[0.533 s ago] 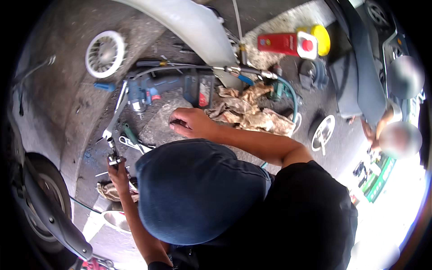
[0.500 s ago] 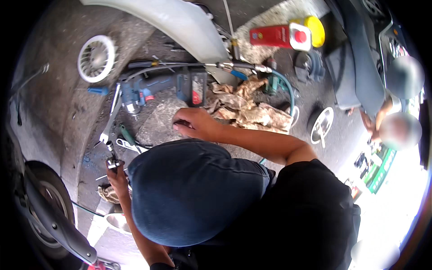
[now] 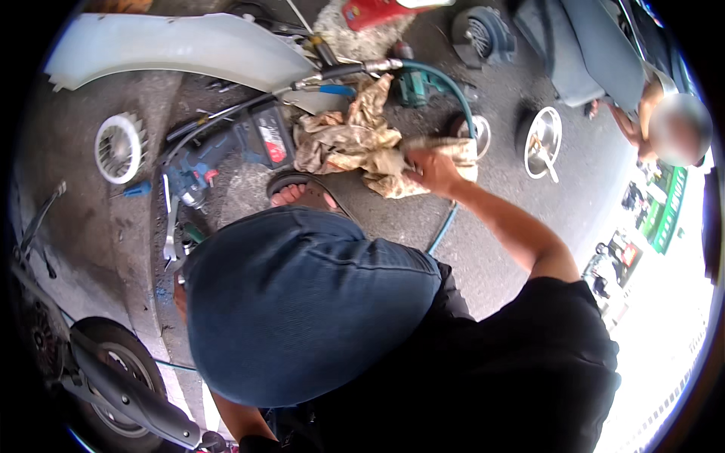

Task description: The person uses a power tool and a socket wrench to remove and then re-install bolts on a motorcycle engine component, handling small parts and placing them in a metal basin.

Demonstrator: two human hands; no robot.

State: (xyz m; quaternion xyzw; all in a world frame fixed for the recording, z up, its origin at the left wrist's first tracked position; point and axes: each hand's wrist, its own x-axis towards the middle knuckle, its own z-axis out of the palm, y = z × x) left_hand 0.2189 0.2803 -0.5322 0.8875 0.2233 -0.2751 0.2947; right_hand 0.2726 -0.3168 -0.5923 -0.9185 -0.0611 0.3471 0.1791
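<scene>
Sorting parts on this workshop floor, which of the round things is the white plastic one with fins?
The white fan wheel at far left, beside the blue drill. The dark fan housing and metal bowl sit on the right.

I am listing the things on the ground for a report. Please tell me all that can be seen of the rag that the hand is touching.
The rag is a crumpled cloth, tan and beige with darker stains, soft and worn-looking. It lies bunched on the grey ground, between a black battery and a green hose. Its upper end reaches toward a white panel. The right hand grips its right edge, and folds of it bunch above that hand.
</scene>
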